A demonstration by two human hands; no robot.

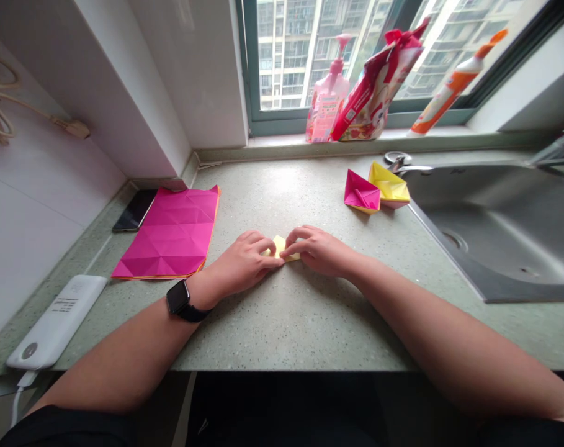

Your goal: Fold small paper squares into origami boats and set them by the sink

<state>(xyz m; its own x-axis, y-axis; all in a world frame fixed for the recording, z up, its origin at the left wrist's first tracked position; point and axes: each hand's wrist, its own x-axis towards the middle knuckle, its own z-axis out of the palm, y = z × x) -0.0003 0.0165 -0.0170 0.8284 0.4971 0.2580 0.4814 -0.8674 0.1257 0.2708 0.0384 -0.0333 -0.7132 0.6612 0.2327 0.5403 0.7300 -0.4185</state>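
A small folded piece of yellow paper lies on the speckled green counter between my two hands. My left hand, with a black watch on its wrist, is curled and presses its fingertips on the paper's left side. From the right, my right hand pinches the paper with bent fingers. Most of the paper is hidden under my fingers.
A stack of creased pink paper lies to the left, beside a dark phone and a white power bank. Pink and yellow folded paper boats sit by the steel sink. Bottles and a red bag stand on the windowsill.
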